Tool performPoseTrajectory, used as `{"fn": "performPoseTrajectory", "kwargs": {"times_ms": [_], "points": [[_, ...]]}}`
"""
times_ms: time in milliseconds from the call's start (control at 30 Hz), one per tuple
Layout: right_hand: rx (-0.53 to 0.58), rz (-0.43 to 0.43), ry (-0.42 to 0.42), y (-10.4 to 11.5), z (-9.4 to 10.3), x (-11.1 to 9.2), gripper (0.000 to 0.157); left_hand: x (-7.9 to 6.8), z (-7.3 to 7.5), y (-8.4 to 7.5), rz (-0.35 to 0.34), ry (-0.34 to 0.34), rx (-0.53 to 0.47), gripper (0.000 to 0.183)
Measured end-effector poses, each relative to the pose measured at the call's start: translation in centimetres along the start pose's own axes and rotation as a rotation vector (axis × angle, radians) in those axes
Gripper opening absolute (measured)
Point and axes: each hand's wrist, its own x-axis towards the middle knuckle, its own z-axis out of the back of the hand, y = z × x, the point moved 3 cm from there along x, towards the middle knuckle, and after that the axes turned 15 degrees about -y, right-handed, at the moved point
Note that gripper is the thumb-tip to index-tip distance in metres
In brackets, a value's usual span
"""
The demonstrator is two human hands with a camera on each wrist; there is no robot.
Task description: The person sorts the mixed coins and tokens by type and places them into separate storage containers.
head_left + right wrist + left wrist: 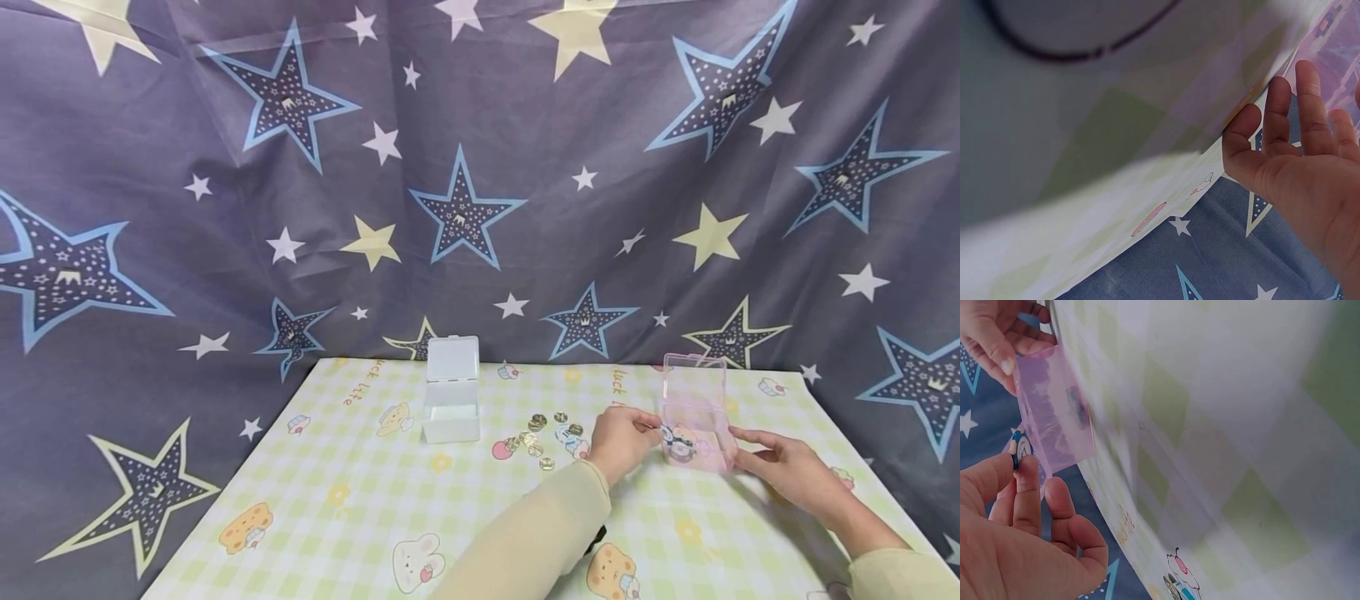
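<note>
My left hand (621,442) pinches a small blue piece with a round white face (1024,447) between thumb and fingertips. It is held at the left side of a clear pink plastic box (716,457), whose hinged lid stands up at the back. Through the box walls a dark, round-looking item (1077,407) shows near the bottom; its kind is blurred. My right hand (798,473) touches the box's right side with fairly straight fingers. In the right wrist view those fingers (1311,119) are spread, with part of the pink box beyond them.
Several gold-coloured round pieces (528,438) lie loose on the table left of my left hand. Farther left stands a white box (452,428) with its lid raised. A checked, cartoon-printed cloth (315,492) covers the table, and a starry curtain (495,108) hangs behind its far edge.
</note>
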Motion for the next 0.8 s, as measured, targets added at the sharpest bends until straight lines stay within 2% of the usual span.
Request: {"fn": "performPoseTrajectory", "kwargs": {"times_ms": [133, 433, 800], "points": [[-0.014, 0.003, 0.000, -0.13, -0.03, -0.04, 0.070, -0.12, -0.10, -0.05, 0.000, 0.010, -0.015, 0.007], [-0.007, 0.006, -0.010, -0.15, -0.10, -0.09, 0.068, -0.59, -0.45, -0.42, 0.008, 0.082, -0.059, 0.012], [0.002, -0.003, -0.004, -0.06, -0.05, -0.06, 0.068, -0.46, -0.52, -0.40, -0.016, 0.090, -0.029, 0.014]]}}
